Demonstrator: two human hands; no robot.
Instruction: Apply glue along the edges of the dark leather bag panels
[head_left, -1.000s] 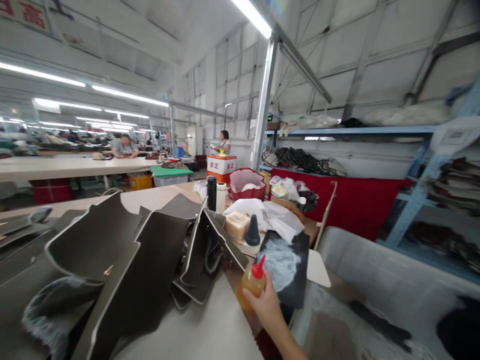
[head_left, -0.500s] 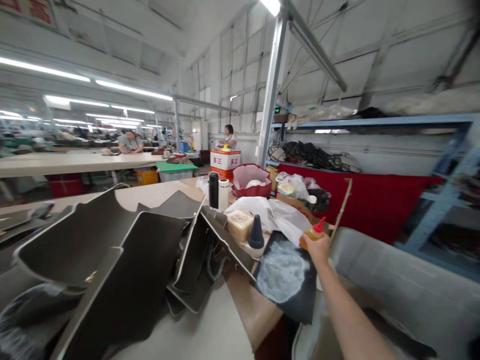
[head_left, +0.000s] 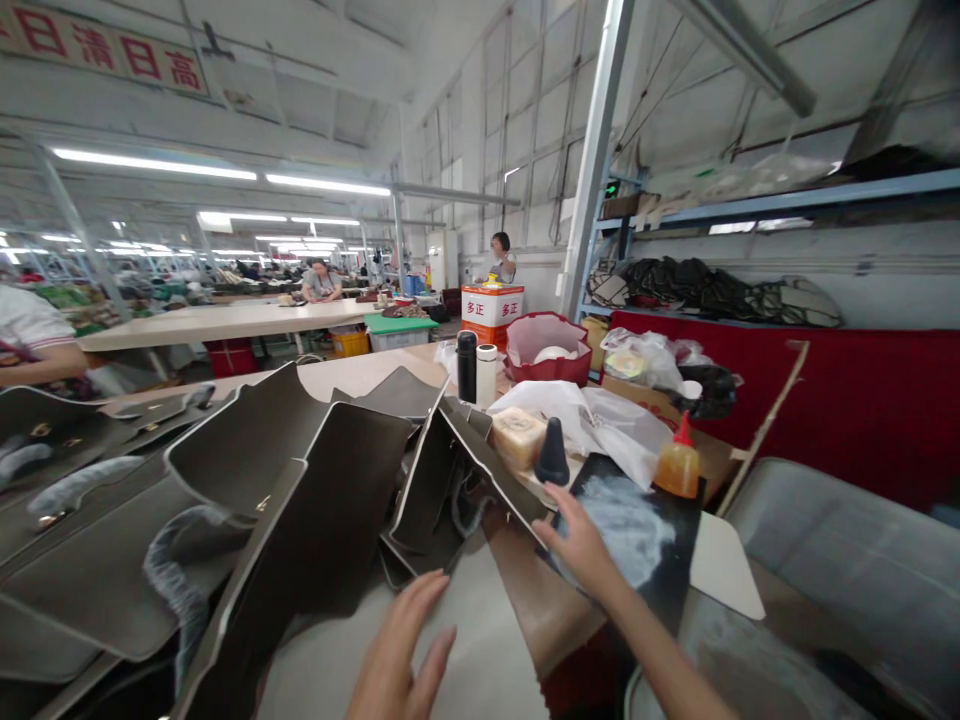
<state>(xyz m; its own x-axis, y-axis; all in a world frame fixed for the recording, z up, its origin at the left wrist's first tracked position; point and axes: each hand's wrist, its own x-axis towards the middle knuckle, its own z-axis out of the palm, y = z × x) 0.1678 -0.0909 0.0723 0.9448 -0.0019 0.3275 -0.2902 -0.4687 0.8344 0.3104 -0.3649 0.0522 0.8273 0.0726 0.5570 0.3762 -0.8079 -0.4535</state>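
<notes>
My left hand (head_left: 409, 650) hovers over the pale sheet at the table's front, fingers stretched and thumb apart, holding nothing. To its right, my right hand (head_left: 577, 545) reaches out with fingers spread, also free of anything. It is nearest the edge of a dark grey bag panel (head_left: 495, 470) and a black mat (head_left: 679, 530) smeared with white. A squeeze bottle (head_left: 677, 468) of amber liquid with a red nozzle stands upright on the mat's far corner. Dark grey unfinished bags (head_left: 330, 500) with pale edges and wrapped handles lie piled on the left.
A dark cone (head_left: 553, 452) and a yellowish block (head_left: 517, 437) stand behind the mat. Farther back are a black bottle (head_left: 466, 367), a white bottle (head_left: 487, 375) and a red bag (head_left: 547, 370). A grey bin (head_left: 847, 520) stands right. Other people work beyond.
My right hand has let go of the squeeze bottle, now standing on the mat, and moved left. My left hand has come into view. The camera has turned left.
</notes>
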